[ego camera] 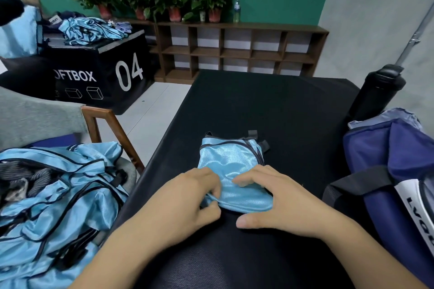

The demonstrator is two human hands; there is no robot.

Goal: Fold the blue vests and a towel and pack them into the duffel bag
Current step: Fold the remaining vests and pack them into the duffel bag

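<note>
1. The left hand (187,199) pinches the near edge of the folded vest (232,162) at frame centre.
2. The right hand (277,197) presses bent fingers onto it, gripping nothing, thumb on the black table (258,105).
3. The duffel bag (387,159) sits at the right edge, and loose vests (54,195) lie lower left.

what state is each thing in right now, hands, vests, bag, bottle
folded vest, folded small, flat on the table
left hand, pinches the vest's near edge
right hand, presses on the vest
vest pile, unfolded, heaped on the chair
duffel bag, at right, opening unclear
black bottle, upright, capped
</note>
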